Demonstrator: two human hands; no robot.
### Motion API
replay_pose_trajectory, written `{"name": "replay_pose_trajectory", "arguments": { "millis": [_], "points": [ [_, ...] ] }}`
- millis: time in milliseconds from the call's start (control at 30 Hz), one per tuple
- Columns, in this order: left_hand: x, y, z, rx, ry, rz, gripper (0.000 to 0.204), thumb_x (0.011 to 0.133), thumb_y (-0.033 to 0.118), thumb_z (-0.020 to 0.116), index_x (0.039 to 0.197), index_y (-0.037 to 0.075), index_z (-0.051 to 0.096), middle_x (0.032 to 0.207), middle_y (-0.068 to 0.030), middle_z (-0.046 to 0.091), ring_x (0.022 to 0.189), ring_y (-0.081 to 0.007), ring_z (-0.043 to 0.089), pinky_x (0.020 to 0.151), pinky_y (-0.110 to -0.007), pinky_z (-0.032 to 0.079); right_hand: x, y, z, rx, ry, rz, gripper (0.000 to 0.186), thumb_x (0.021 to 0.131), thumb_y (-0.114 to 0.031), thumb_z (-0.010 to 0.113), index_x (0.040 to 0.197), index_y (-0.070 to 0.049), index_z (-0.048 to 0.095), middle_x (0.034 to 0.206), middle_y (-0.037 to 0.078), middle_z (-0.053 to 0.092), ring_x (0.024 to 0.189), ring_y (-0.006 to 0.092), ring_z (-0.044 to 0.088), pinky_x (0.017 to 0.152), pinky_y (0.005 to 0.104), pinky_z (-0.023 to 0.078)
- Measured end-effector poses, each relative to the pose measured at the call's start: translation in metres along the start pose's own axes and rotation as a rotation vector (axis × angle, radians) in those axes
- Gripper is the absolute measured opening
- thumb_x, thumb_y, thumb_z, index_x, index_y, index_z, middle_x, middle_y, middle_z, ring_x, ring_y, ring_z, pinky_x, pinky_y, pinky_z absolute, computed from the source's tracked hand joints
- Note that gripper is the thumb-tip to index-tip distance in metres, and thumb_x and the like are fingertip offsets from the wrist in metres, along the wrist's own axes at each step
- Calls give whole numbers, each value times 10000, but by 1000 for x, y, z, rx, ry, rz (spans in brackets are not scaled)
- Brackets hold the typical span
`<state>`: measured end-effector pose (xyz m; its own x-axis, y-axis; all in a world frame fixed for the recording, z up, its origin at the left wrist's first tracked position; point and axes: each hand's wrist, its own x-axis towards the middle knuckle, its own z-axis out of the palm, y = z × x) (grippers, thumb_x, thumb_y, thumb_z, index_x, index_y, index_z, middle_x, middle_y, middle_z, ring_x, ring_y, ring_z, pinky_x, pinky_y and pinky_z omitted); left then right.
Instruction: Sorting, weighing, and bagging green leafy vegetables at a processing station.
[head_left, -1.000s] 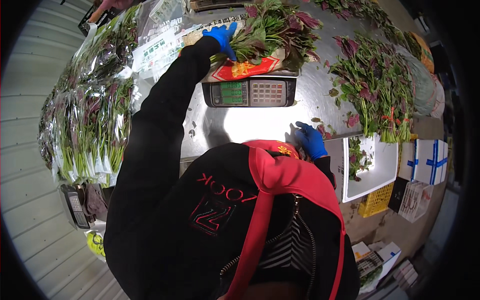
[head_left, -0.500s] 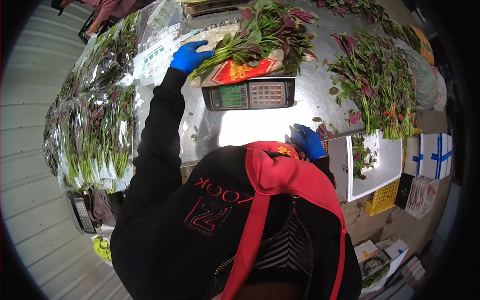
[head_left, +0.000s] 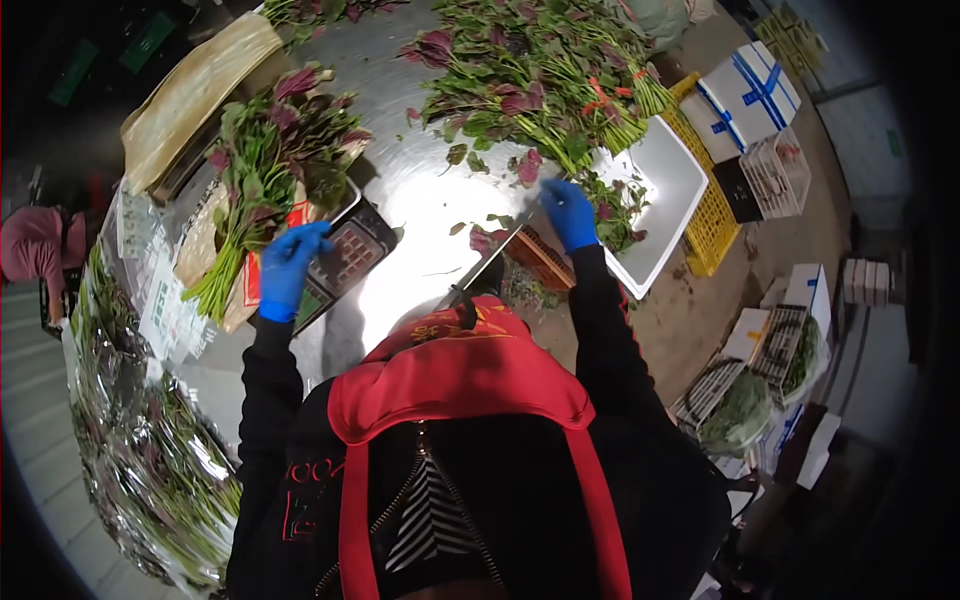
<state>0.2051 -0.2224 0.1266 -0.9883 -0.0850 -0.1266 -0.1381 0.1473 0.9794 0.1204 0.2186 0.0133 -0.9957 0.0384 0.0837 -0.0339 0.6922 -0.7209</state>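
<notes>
A bunch of red-and-green leafy stalks (head_left: 265,170) lies across a digital scale (head_left: 350,255) on the shiny metal table (head_left: 420,200). My left hand (head_left: 290,270), in a blue glove, rests on the scale's front edge, against the stem side of the bunch. My right hand (head_left: 570,212), also gloved in blue, lies flat on the table. It sits by a heap of the same greens (head_left: 540,90) and a white tray (head_left: 665,190). A long dark blade-like thing (head_left: 485,265) and an orange object (head_left: 540,258) lie just below that hand.
Foil-wrapped bunches of greens (head_left: 140,450) fill the left side. A yellow crate (head_left: 715,215), white boxes with blue stripes (head_left: 745,95) and baskets of greens (head_left: 745,400) stand on the floor at right. Another person in pink (head_left: 30,250) is at far left.
My left hand has come back from the far end of the bunch to the scale's front edge. My head has turned, so the table sits differently. My right hand stays on the table.
</notes>
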Motion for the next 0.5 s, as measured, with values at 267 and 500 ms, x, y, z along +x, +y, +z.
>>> {"name": "replay_pose_trajectory", "arguments": {
  "millis": [267, 500],
  "points": [
    [65, -6, 134, -583, -618, -484, 238, 882, 94, 516, 1071, -46, 556, 869, -107, 609, 703, -116, 543, 754, -239, 470, 120, 39, -21, -378, 153, -146, 851, 620, -345, 769, 1322, -73, 370, 1098, 185, 557, 1010, 312, 538, 869, 396, 405],
    [139, -29, 238, -622, -774, -642, 307, 913, 152, 451, 1158, -25, 506, 957, -135, 618, 852, -173, 600, 691, -233, 487, 147, 42, 15, -812, -83, -83, 754, 669, -254, 681, 1301, -3, 354, 920, 103, 566, 797, 248, 571, 762, 429, 377]
  ]
}}
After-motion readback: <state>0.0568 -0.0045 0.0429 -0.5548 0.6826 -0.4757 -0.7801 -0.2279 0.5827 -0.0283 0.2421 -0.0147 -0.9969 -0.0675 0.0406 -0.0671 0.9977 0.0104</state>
